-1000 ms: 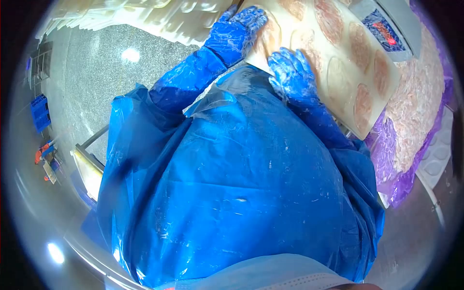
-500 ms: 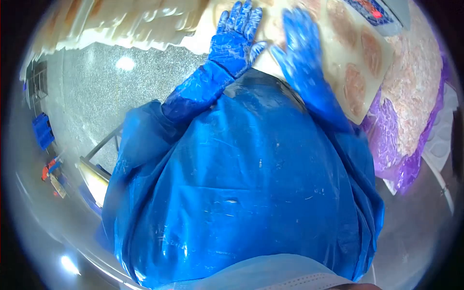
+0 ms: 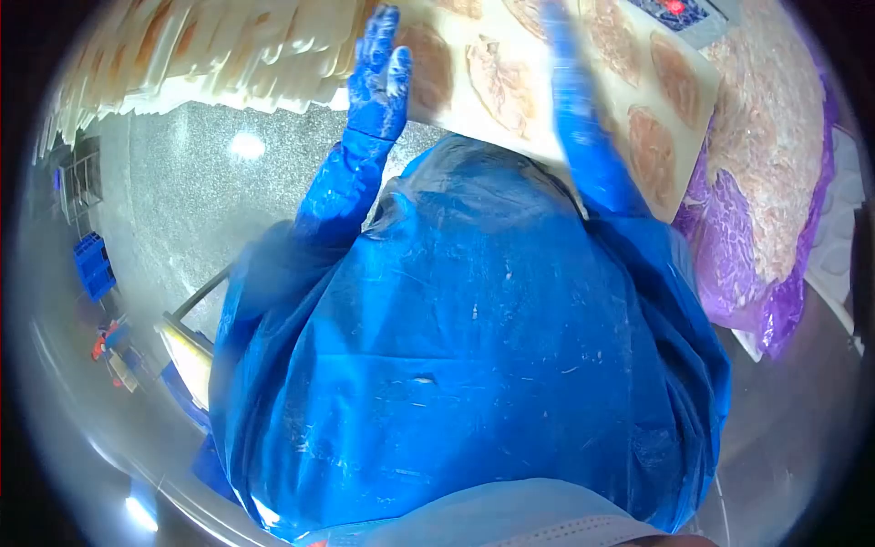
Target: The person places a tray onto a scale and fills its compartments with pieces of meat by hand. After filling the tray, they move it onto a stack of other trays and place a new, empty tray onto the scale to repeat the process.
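Note:
A white board (image 3: 570, 146) lies in front of me with several flat oval pieces of pale pink meat (image 3: 501, 87) on it. My left hand (image 3: 378, 87), in a wet blue glove, is at the board's left edge, held on its side with the fingers stretched out. Nothing shows in it. Over the board's middle, among the meat pieces, is my right hand (image 3: 572, 87), also gloved in blue. It is edge-on, straight and blurred, its fingertips running to the top of the view; I see nothing held.
At the upper left stand several white boards (image 3: 210, 46) in a row. A purple plastic bag (image 3: 729, 246) of pale minced meat (image 3: 766, 137) is on the right. A device with a red light (image 3: 674, 7) stands at the top right. A blue crate (image 3: 94, 266) is far left.
My left hand has moved left off the meat and turned onto its side. My right hand has turned edge-on and shifted slightly forward. More of the meat on the board shows.

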Demonstrator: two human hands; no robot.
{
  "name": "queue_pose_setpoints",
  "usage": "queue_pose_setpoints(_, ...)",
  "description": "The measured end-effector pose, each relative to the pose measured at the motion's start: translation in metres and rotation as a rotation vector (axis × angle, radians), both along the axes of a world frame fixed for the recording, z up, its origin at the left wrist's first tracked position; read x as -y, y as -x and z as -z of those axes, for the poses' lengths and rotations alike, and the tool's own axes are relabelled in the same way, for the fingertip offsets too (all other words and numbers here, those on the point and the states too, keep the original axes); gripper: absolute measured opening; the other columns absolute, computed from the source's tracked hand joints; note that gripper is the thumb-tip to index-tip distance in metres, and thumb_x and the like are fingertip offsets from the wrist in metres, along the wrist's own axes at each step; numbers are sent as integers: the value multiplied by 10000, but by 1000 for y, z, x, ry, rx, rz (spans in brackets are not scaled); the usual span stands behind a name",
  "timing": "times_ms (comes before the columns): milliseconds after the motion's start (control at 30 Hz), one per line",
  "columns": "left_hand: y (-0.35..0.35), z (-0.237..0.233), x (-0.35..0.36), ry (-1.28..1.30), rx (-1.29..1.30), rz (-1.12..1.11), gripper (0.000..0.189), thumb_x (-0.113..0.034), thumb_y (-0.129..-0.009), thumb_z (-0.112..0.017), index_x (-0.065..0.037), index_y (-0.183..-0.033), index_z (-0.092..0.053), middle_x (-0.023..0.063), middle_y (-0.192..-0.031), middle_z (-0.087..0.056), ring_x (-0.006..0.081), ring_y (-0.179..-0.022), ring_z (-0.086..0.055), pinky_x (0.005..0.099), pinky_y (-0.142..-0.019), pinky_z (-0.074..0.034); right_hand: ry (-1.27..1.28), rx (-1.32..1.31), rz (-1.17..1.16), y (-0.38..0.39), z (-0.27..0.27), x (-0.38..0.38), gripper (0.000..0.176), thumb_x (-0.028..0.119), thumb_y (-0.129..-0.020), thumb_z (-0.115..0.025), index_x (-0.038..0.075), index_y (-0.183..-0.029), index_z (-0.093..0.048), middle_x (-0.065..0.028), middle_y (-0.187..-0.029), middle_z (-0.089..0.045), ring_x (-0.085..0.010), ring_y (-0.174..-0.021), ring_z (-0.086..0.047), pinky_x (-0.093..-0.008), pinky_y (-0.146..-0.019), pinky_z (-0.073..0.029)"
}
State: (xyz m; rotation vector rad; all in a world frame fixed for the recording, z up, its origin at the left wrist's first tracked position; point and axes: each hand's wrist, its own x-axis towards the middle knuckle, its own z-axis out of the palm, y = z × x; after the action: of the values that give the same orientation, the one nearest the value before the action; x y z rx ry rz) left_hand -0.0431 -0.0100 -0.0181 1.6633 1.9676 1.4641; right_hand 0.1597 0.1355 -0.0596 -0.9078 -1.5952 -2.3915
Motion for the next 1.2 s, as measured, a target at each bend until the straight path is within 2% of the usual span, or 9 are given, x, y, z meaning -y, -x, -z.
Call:
queue_pose_setpoints(100, -33, -9, -15, 80, -76, -53, 647, -390, -971, -568, -76, -1507, -386, 188, -1550, -358, 363, -1454, -301, 498, -1204, -198, -1691, 2083, 1167, -69, -28, -38, 657, 481, -1020, -465, 44, -1505, -393, -148, -1527, -433, -262, -1466, -319, -417, -1210, -192)
queue_pose_setpoints(200, -92, 16, -42, 221, -447, 246, 698, -446, -955, -578, -62, -1503, -379, 191, -1555, -347, 364, -1455, -294, 485, -1214, -177, -1887, 1501, 1263, -175, 147, -164, 693, 453, -1046, -346, -42, -1526, -267, -248, -1518, -389, -301, -1446, -351, -400, -1232, -201)
queue_pose_setpoints(367, -69, 23, -41, 75, 109, 269, 743, -468, -956, -576, -92, -1541, -317, 165, -1594, -305, 339, -1484, -255, 474, -1224, -150, -1937, 2160, 1136, -174, 80, -109, 640, 423, -1031, -407, -27, -1481, -343, -216, -1478, -444, -281, -1376, -421, -382, -1173, -269)
queue_pose_setpoints(467, -81, -15, -43, 232, -519, 158, 743, -349, -943, -573, 0, -1531, -283, 255, -1579, -273, 420, -1469, -249, 537, -1202, -166, -2054, 2266, 1120, -198, 42, -85, 608, 406, -1022, -443, -18, -1454, -389, -196, -1453, -477, -269, -1334, -463, -371, -1138, -310)
queue_pose_setpoints(933, -105, 9, -55, 334, -676, 234, 718, -423, -984, -515, -114, -1577, -254, 159, -1639, -201, 378, -1515, -137, 527, -1216, -87, -3194, 2580, 270, -402, -65, -96, 408, 313, -963, -620, 31, -1259, -623, -132, -1265, -654, -253, -1067, -672, -368, -942, -517)
queue_pose_setpoints(1000, -106, 6, -56, 319, -696, 244, 722, -419, -981, -518, -110, -1577, -252, 158, -1639, -200, 383, -1515, -132, 527, -1216, -87, -2406, 2637, 587, -404, -28, -125, 382, 209, -893, -712, 34, -1228, -657, -138, -1195, -696, -236, -1078, -677, -332, -960, -514)
queue_pose_setpoints(1067, -106, 3, -55, 357, -676, 261, 720, -410, -980, -518, -105, -1576, -252, 154, -1638, -208, 397, -1511, -138, 528, -1214, -93, -3443, 2342, 676, -386, -6, -130, 407, 228, -849, -750, 48, -1205, -668, -158, -1138, -695, -281, -1034, -680, -351, -921, -522)
queue_pose_setpoints(1167, -108, 0, -55, 360, -669, 263, 723, -408, -977, -521, -102, -1575, -253, 149, -1637, -214, 393, -1509, -147, 530, -1212, -98, -3567, 2604, 1046, -375, 22, -116, 431, 253, -806, -780, 57, -1176, -678, -153, -1068, -689, -314, -1004, -670, -381, -892, -523)
queue_pose_setpoints(1200, -108, -1, -56, 357, -672, 268, 736, -377, -958, -573, -130, -1576, -260, 170, -1626, -227, 400, -1501, -175, 554, -1205, -128, -3355, 2527, 679, -379, 7, -111, 368, 211, -831, -757, 54, -1156, -685, -148, -1035, -682, -310, -995, -661, -388, -879, -524)
